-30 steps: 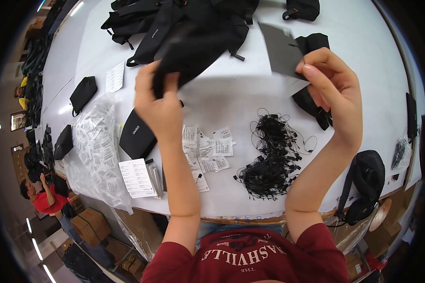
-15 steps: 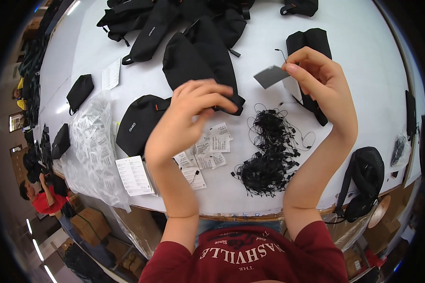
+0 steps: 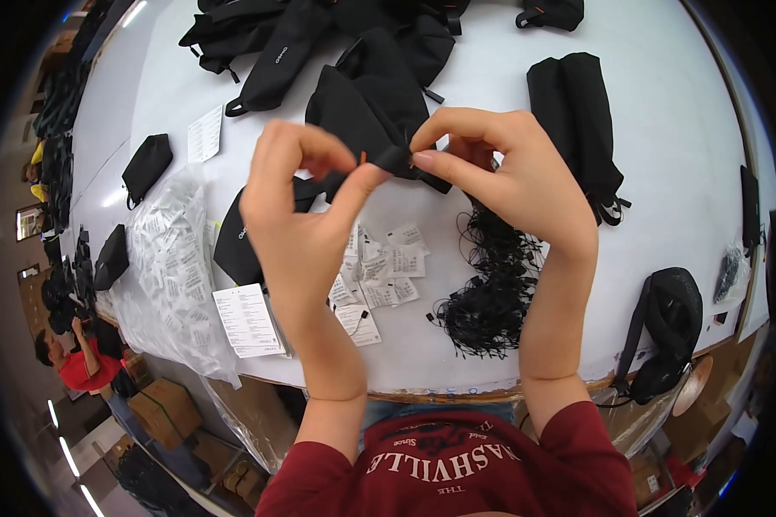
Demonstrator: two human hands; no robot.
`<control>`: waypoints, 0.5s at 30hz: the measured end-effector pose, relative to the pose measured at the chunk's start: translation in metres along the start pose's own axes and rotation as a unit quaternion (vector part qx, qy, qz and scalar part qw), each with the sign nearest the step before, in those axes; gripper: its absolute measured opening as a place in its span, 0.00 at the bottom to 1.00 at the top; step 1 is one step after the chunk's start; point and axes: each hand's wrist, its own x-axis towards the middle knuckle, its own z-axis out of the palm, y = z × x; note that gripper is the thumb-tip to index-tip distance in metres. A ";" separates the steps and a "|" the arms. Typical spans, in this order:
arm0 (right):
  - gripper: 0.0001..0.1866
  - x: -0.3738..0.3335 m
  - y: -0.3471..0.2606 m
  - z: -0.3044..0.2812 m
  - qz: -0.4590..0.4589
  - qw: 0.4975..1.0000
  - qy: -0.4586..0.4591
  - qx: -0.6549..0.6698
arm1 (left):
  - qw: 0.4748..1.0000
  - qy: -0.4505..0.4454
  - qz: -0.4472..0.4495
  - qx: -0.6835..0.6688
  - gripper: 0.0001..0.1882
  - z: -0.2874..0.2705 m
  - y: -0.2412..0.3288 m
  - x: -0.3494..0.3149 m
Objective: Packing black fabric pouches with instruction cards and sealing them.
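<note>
My left hand (image 3: 306,202) is bent over the near end of a black fabric pouch (image 3: 341,112), its thumb against a raised black end tab (image 3: 394,159) with a bit of orange beside it; the fingers are partly blurred. Close on the right, my right hand (image 3: 500,168) pinches a thin black string at that tab. A pale scrap of the card tag shows beneath its fingers; the rest is hidden. Another black pouch (image 3: 241,237) lies partly under my left wrist. Below my hands are a heap of black tag strings (image 3: 483,319) and small white printed labels (image 3: 392,263).
More black pouches (image 3: 272,65) are piled at the far side, and one (image 3: 573,112) lies at the right. A clear bag of labels (image 3: 164,267) and a stack of white cards (image 3: 248,319) sit at the left. A black mesh bag (image 3: 668,319) is near the right edge.
My right hand has come left and down with the string and grey card to the pouch's end. My left hand has turned and its thumb now meets the pouch tab.
</note>
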 end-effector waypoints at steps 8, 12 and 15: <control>0.05 0.003 -0.008 0.007 -0.057 0.996 0.049 0.057 | 0.992 -0.016 -0.121 0.034 0.07 -0.013 0.018 -0.004; 0.05 0.005 -0.008 0.011 -0.076 0.996 0.039 0.038 | 0.989 0.016 -0.147 -0.002 0.07 -0.009 0.019 -0.005; 0.06 0.003 -0.010 0.010 -0.076 0.996 0.041 0.032 | 0.990 0.004 -0.140 -0.027 0.08 -0.008 0.018 -0.004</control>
